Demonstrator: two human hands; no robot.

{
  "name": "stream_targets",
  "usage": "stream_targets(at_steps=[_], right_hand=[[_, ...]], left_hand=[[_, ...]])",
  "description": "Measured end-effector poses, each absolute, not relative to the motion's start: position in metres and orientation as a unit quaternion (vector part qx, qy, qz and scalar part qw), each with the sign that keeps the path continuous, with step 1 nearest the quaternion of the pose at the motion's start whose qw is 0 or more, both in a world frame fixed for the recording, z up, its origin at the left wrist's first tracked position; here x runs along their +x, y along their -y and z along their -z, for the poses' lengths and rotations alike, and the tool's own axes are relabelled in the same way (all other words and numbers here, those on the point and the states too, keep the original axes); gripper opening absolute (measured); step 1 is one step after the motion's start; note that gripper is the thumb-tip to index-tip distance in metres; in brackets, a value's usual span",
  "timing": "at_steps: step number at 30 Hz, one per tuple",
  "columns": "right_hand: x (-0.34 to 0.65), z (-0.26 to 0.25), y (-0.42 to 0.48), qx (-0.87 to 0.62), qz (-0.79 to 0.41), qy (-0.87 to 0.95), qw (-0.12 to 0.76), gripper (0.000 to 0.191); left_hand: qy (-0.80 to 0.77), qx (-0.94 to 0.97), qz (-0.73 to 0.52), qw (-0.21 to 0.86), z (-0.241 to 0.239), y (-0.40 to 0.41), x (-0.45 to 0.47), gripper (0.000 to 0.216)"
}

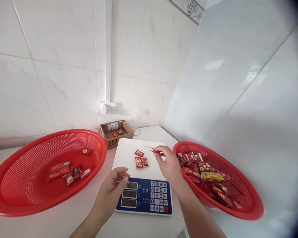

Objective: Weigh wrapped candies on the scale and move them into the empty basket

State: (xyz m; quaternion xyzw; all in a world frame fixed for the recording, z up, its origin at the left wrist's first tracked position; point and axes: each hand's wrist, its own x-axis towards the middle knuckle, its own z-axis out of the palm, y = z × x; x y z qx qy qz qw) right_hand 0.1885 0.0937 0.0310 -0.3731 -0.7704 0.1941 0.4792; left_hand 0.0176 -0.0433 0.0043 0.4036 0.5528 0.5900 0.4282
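Left hand (114, 183) hovers at the near-left corner of the scale (125, 155), above its blue keypad panel (145, 197); fingers loosely curled, thumb close to forefinger, nothing held and no contact with the panel that can be confirmed. Right hand (170, 167) is above the scale's right side, beyond the panel, pinching a small wrapped sweet (154, 151) between thumb and fingertips. That sweet is clear of the white platform, over its far-right portion; its long axis runs across the scale, the free end pointing left and slightly away from the hand. Of the two hands, the right is plainly the nearer to it; the left is well apart, toward the scale's near edge. Two red sweets (141, 162) lie together at the platform's centre, just left of the right hand, and a third sweet (139, 152) lies just beyond them. Left of the scale is a red mesh basket (27, 172) holding a few packets (67, 172); right of it, a second basket (243, 193), well filled with packets (208, 175). Behind the scale: a cardboard box (116, 134), a clear bottle (134, 120), and a wall socket (108, 107).
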Motion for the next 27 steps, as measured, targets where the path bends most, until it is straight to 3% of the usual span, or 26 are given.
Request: stream_targets(at_steps=[5, 11, 15, 22, 27], right_hand=[[0.196, 0.007, -0.138, -0.457, -0.140, 0.795, 0.374, 0.017], [0.198, 0.013, -0.131, -0.403, -0.159, 0.867, 0.247, 0.042], [0.194, 0.005, -0.115, -0.381, -0.158, 0.885, 0.216, 0.034], [0.188, 0.002, -0.106, -0.386, -0.165, 0.893, 0.164, 0.039], [0.186, 0.001, -0.104, -0.383, -0.165, 0.894, 0.164, 0.016]], left_hand=[[-0.545, 0.404, -0.586, 0.443, -0.004, 0.046, 0.016, 0.027], [-0.556, 0.403, -0.582, 0.437, -0.004, 0.049, 0.015, 0.030], [-0.558, 0.395, -0.585, 0.436, -0.006, 0.050, 0.016, 0.031], [-0.554, 0.389, -0.596, 0.432, -0.005, 0.050, 0.018, 0.028], [-0.553, 0.394, -0.591, 0.436, -0.006, 0.051, 0.016, 0.027]])
